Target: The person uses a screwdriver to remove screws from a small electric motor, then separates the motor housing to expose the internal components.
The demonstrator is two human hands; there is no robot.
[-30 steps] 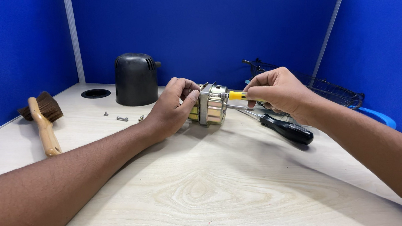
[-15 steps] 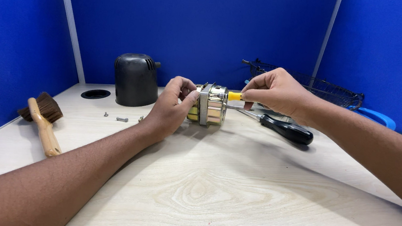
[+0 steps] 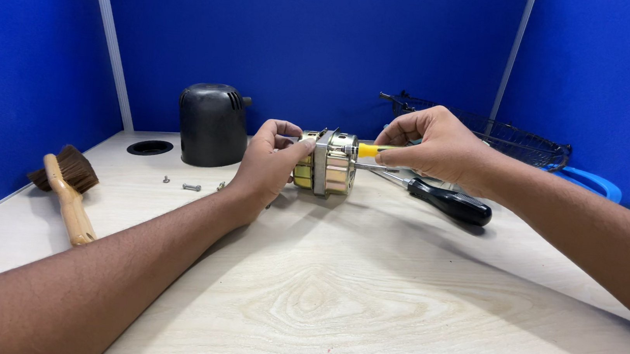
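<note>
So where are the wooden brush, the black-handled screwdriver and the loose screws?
Wooden brush (image 3: 72, 202): head view, on its handle, left on the table.
Black-handled screwdriver (image 3: 451, 202): head view, on its black handle.
Loose screws (image 3: 191, 186): head view, on the middle screw, before the black cover.

Bright, even overhead light; sharp focus

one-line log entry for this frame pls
left hand: grips brass-coloured motor on table | right hand: holds yellow-handled screwdriver at motor | nearby: black-handled screwdriver, black cover, brush, loose screws
</note>
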